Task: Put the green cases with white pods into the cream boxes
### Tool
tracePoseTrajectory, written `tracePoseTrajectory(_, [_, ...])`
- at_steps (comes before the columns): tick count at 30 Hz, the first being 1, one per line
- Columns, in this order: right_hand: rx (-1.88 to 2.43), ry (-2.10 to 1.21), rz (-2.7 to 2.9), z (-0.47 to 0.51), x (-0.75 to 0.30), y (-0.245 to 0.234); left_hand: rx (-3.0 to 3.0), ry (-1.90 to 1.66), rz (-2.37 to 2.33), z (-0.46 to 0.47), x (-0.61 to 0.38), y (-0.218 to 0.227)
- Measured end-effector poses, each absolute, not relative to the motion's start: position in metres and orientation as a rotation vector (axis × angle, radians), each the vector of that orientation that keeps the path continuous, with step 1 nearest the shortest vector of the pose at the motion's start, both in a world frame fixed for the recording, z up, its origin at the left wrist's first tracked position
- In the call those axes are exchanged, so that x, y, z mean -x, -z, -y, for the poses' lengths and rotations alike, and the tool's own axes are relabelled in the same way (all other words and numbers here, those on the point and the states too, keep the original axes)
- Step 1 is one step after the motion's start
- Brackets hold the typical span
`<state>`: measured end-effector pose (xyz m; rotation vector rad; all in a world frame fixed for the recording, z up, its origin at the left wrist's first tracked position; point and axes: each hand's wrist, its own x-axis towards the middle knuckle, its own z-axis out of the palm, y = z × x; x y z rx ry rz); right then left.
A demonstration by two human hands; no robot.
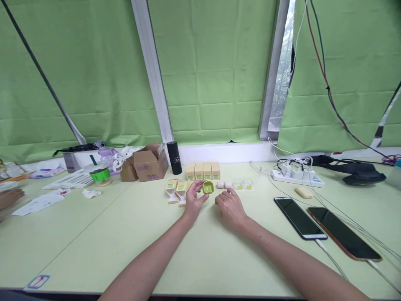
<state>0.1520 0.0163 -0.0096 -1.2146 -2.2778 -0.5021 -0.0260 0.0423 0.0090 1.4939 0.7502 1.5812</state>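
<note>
My left hand [193, 200] is pinched on a small green rounded-square case [208, 187], holding it just above the pale green table [125, 234]. My right hand [230, 207] rests on the table right of it, fingers loosely curled, with nothing seen in them. Two opened small boxes [176, 191] lie just left of my left hand. A row of several small yellow boxes [203, 171] stands behind. Two pink pieces [224, 184] and two clear little cases [243, 184] lie in a line to the right of the green case.
Two phones [300, 217] on cables lie at the right, with a power strip [297, 175] and a yellow case [303, 192] behind them. Brown cartons [147, 166], a black cylinder [174, 157], a cup [100, 174] and papers [40, 202] sit to the left. Another person's hand [9, 198] shows at the far left.
</note>
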Motion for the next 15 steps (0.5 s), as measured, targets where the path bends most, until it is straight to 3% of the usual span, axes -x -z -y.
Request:
tracePoseTrajectory(5, [0.946,0.208,2.062,0.012,-0.149,0.001,-1.516,-1.557,-0.749,-0.039,0.025,-0.012])
tracePoseTrajectory(15, [0.858,-0.921,1.194,-0.001,-0.161,-0.010,-1.615,-1.492,-0.754,-0.037,0.022,-0.008])
